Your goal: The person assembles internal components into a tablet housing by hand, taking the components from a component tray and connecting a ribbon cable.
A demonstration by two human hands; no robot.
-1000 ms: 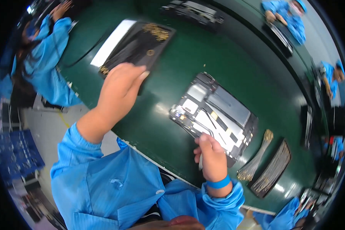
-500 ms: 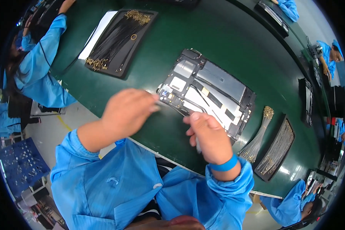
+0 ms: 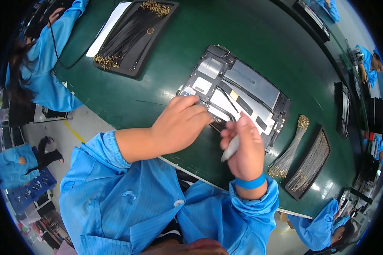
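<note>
An opened flat electronic device [image 3: 252, 80], likely a tablet, lies tilted on the green table, its dark battery block, white panels and black cables showing. My left hand [image 3: 181, 123] is over its near left corner, fingers curled together. A thin black cable [image 3: 151, 102] sticks out leftward from under that hand; its other end is hidden. At the near edge, my right hand [image 3: 247, 146] is closed around a pale grey tool [image 3: 230, 151], whose exact kind I cannot make out. A black cable [image 3: 225, 111] bends beside its fingertips.
A black tray [image 3: 136, 70] of black cables with gold ends stands at the far left, on a white sheet [image 3: 104, 40]. Right of the device lie a bundle of grey cables [image 3: 290, 146] and another tray [image 3: 298, 191] of them. Co-workers in blue sit around.
My left hand has moved right onto the device's corner, and the thin black cable now shows beside it. My right hand has shifted slightly right, with more of the pale tool visible.
</note>
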